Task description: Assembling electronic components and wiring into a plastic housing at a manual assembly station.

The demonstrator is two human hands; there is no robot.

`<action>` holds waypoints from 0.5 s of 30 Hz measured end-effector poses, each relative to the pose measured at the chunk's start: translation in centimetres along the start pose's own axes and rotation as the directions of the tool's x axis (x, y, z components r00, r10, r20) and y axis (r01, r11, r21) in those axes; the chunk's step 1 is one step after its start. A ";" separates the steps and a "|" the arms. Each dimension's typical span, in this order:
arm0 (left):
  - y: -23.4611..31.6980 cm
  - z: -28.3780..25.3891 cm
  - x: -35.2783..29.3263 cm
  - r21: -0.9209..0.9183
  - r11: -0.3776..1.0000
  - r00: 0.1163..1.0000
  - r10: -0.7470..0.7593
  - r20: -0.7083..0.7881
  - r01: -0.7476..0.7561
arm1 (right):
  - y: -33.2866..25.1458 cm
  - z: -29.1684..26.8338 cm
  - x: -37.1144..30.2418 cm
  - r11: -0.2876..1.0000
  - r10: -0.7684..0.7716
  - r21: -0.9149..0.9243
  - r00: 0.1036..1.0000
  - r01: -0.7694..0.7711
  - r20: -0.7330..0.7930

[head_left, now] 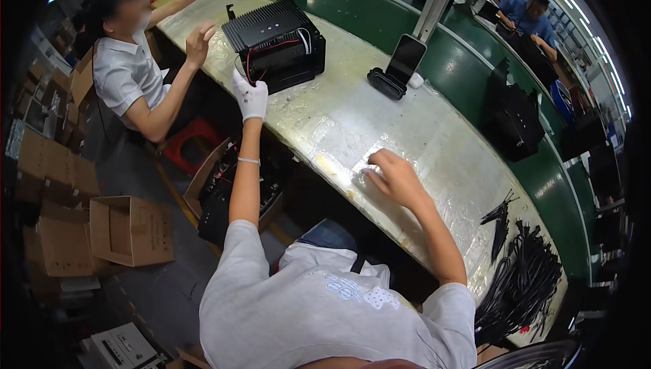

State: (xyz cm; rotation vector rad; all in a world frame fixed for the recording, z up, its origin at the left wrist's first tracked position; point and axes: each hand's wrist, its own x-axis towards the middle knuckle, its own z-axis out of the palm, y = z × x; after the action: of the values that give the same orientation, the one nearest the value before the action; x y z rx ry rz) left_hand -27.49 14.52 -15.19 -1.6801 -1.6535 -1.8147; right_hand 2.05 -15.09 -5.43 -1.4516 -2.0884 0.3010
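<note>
My left hand (252, 96), in a white glove, grips the near left corner of a black finned metal box (265, 24) on the table. Red and black wires and a pale cable loop (304, 41) run along the box's near side. Some of the gloved fingers are hidden against the box. Bare and holding nothing, my right hand (395, 178) is over the table's near half, its fingers bent and apart. Beyond it, a phone (406, 57) leans upright on a black stand (387, 84).
Bundled black cables (521, 281) lie at the table's right end. A co-worker (129, 57) sits at the left, hands near the box. Past the table runs a green conveyor (468, 64) carrying black units (512, 114). An open carton (131, 231) stands on the floor, left.
</note>
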 end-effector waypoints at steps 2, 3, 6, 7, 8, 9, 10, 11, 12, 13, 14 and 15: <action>-4.7 2.3 0.6 0.131 0.990 0.928 -0.092 0.361 0.048 | -0.3 1.7 0.3 1.000 -0.021 0.023 0.979 0.017 0.201; -7.1 2.7 1.0 0.279 0.960 0.734 -0.213 0.645 0.033 | -0.1 2.5 0.4 1.000 -0.024 0.020 0.978 0.020 0.207; -15.2 -0.2 0.5 0.052 0.994 0.946 0.075 0.314 -0.096 | -0.5 5.0 2.1 0.957 -0.059 0.289 0.989 0.017 0.135; -13.5 -0.1 -0.8 0.031 0.996 0.941 0.070 0.331 -0.085 | 0.7 5.5 2.4 0.968 0.030 0.242 0.993 -0.058 0.118; -6.1 1.7 -2.1 -0.095 0.994 0.938 -0.019 0.346 0.055 | 2.7 4.7 1.8 0.971 0.150 0.182 0.988 -0.153 0.035; -1.0 -0.4 -2.3 -0.162 0.968 0.934 -0.128 0.333 0.191 | 3.4 4.2 2.0 0.969 0.201 0.151 0.979 -0.194 -0.033; 1.3 -3.3 -2.4 -0.192 0.949 0.921 -0.173 0.350 0.251 | 3.5 4.3 2.6 0.968 0.204 0.156 0.978 -0.195 -0.039; 3.0 -6.1 -2.8 -0.217 0.925 0.904 -0.217 0.369 0.311 | 3.4 4.6 3.3 0.975 0.149 0.180 0.985 -0.132 -0.085; 4.7 -8.7 -3.6 -0.252 0.903 0.892 -0.237 0.384 0.348 | 3.2 4.8 3.8 0.977 0.101 0.199 0.986 -0.073 -0.134; 5.9 -11.2 -4.8 -0.283 0.878 0.879 -0.256 0.403 0.386 | 3.0 5.2 4.1 0.975 0.114 0.207 0.984 -0.084 -0.139; 6.9 -13.4 -6.6 -0.247 0.896 0.877 -0.247 0.413 0.368 | 2.9 5.5 4.1 0.970 0.083 0.234 0.993 -0.063 -0.079; 7.8 -15.4 -8.5 -0.216 0.913 0.875 -0.232 0.426 0.347 | 3.0 5.5 3.8 0.964 0.054 0.261 0.998 -0.046 -0.024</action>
State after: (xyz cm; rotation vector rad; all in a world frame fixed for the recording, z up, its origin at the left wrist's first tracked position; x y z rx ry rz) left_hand -28.01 -4.67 -13.50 -2.1347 -1.9754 -2.0399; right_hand 0.35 -9.74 -10.17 -1.3427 -1.9071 0.5477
